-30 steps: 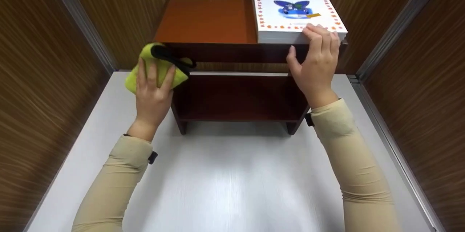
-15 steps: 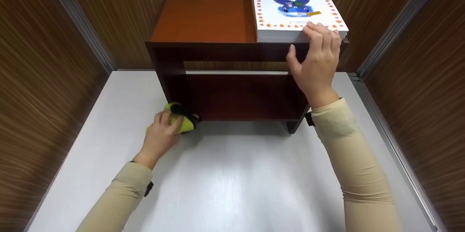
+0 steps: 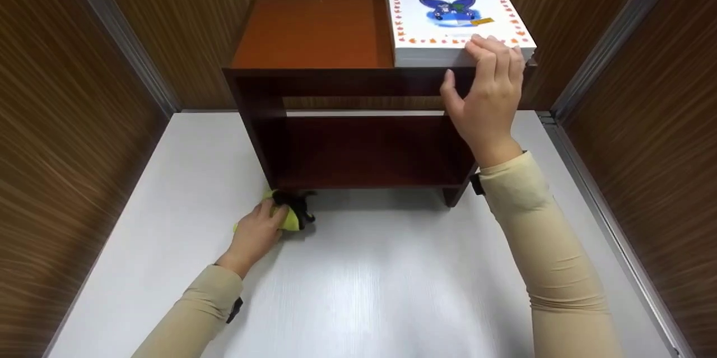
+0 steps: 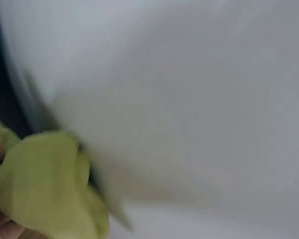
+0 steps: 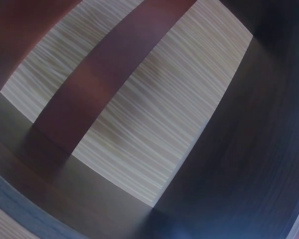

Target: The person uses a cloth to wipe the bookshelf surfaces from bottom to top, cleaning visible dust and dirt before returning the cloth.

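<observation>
A yellow-green cloth (image 3: 290,220) with a black edge is held in my left hand (image 3: 256,235), at the front left foot of a small dark brown shelf (image 3: 358,150). The left wrist view has the bunched cloth (image 4: 47,184) at the lower left, with bits of fingers beside it. My right hand (image 3: 488,100) rests at the shelf's front right top corner. Its fingertips touch the front of a stack of white books (image 3: 434,57), and the thumb stands apart in front of the upper board. The top book shows a blue butterfly.
The shelf stands on a white surface (image 3: 358,279) between wood-grain walls (image 3: 638,94). Metal strips (image 3: 120,33) run along the wall corners. The right wrist view looks into the shelf, past a reddish-brown crossbar (image 5: 102,74) to the back wall.
My left hand has moved the cloth from the shelf's upper left corner down its left side to the foot. The right hand has stayed at the book stack.
</observation>
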`<state>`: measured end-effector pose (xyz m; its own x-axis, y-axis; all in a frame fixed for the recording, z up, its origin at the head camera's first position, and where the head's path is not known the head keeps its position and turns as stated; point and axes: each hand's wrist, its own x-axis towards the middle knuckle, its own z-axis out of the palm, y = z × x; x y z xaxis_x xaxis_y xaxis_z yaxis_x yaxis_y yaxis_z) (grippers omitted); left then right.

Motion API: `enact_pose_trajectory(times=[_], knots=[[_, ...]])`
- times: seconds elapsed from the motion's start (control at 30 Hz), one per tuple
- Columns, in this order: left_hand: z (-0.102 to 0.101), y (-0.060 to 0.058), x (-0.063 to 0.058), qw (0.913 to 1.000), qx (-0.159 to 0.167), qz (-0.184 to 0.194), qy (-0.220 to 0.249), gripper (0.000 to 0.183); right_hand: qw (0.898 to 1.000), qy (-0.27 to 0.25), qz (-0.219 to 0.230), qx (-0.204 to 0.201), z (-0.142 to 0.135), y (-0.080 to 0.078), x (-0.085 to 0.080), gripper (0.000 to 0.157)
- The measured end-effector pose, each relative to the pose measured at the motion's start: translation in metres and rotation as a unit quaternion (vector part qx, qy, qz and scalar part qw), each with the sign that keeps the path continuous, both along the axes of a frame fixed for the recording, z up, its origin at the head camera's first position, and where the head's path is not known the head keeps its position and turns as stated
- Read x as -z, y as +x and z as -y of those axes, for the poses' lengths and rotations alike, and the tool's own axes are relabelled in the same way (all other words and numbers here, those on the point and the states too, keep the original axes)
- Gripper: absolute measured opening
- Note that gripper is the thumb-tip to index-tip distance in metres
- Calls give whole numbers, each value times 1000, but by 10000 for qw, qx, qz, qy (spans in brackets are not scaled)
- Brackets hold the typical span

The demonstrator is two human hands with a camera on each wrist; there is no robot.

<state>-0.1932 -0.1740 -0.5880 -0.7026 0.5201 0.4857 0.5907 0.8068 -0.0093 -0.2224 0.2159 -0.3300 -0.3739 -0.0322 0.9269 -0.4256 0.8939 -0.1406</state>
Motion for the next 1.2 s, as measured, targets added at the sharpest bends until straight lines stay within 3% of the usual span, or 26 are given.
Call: enact_pose_trajectory(times=[0.13, 0.27, 0.37, 0.47, 0.53, 0.63, 0.8, 0.87, 0.93, 1.0, 1.07, 1.2], knots=[[-1, 4, 10, 9996, -67, 203, -209, 38, 10000, 31, 31, -21, 2, 0, -1, 37], [1, 3, 9, 9987, -178, 377, -289, 36, 10000, 58, 41, -19, 4, -1, -1, 38], [6, 1, 2, 9999, -43, 67, -120, 41, 10000, 63, 29, -31, 5, -1, 0, 38], [10, -2, -14, 9977, 192, -595, 278, 47, 10000, 56, 14, -48, 6, -1, 1, 37], [10, -6, -32, 9918, 262, -1105, 587, 48, 10000, 61, 0, -39, 4, 0, 2, 37], [7, -13, -71, 9757, 190, -1919, 1045, 41, 10000, 45, 1, -19, 2, 1, 2, 37], [-4, -23, -147, 9314, 34, -3086, 1931, 29, 10000, 58, -9, 5, -1, 0, 1, 37], [-8, -26, -174, 9140, 22, -3376, 2249, 26, 10000, 63, -29, 14, -1, -1, 1, 37], [-12, -30, -197, 9032, -33, -3516, 2463, 25, 10000, 48, -33, 16, -1, -1, 1, 38], [-14, -33, -213, 9047, -127, -3433, 2520, 28, 10000, 28, -41, 21, -1, -1, 1, 38], [-16, -35, -221, 9165, -250, -3164, 2435, 34, 10000, 19, -54, 30, -1, -2, 1, 38], [-15, -36, -217, 9417, -485, -2573, 2114, 45, 9999, -19, -98, -13, 1, -2, 1, 37]])
